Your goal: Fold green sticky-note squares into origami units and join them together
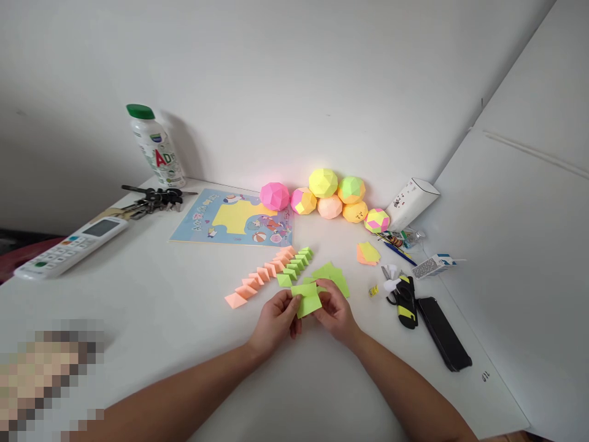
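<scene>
Between my two hands is a small green paper square [307, 299] with a crease across it, raised over the white table. My left hand [278, 317] pinches its left edge, thumb on top. At the right edge, my right hand [337, 309] grips it with closed fingers; some fingertips are hidden behind the paper. Loose green sheets [335, 277] lie just beyond my right hand. Ahead of my left hand, a row of folded orange paper pieces [260, 275] runs diagonally, beside a row of folded green pieces [296, 266].
Several paper balls [323, 183] stand along the wall. A blue printed sheet [193, 230], keys [154, 199], a remote control [73, 245] and a bottle [156, 150] are on the left. Scissors, a yellow-black cutter [407, 304] and a black phone [444, 333] lie right.
</scene>
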Available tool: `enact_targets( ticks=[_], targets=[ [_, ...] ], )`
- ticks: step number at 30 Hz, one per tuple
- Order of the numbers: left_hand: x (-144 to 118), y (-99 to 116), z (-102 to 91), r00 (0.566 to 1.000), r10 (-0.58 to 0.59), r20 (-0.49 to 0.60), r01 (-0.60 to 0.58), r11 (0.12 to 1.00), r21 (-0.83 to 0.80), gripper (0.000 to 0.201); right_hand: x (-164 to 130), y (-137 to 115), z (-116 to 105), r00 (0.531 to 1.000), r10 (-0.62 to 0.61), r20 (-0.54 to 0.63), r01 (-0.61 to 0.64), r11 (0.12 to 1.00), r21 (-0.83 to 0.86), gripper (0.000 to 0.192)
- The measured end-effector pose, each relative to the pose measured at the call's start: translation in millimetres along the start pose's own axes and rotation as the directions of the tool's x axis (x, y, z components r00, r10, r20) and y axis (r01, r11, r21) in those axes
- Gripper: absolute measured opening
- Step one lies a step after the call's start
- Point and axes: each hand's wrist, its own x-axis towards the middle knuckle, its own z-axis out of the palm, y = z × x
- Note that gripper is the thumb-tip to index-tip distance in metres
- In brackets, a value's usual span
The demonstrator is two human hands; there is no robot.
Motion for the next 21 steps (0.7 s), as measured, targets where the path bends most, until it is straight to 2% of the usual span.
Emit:
enact_targets(
  ticks=[5,9,17,21],
  targets=[
    [0.7,-0.8,-0.4,1.000,0.014,-0.024,-0.014,1.000,0.006,0.030,2.8,-0.6,0.0,0.982,-0.174,0.070,0.184,0.964,-0.193,0.018],
    [1.9,-2.7,-0.3,0.999,0.014,-0.043,-0.014,1.000,-0.008,0.031,6.6,-1.8,0.1,0.963,-0.253,0.096,0.269,0.936,-0.228,0.013],
    [-0.9,0.8,-0.2,0.999,0.007,-0.032,-0.007,1.000,-0.018,0.030,7.1,-3.0,0.6,0.949,-0.276,0.150,0.303,0.930,-0.209,0.017],
    [-1.3,0.1,-0.2,1.000,0.023,-0.017,-0.023,1.000,-0.015,0.030,7.4,-3.3,1.0,0.950,-0.280,0.135,0.302,0.936,-0.180,0.014]
  ],
)
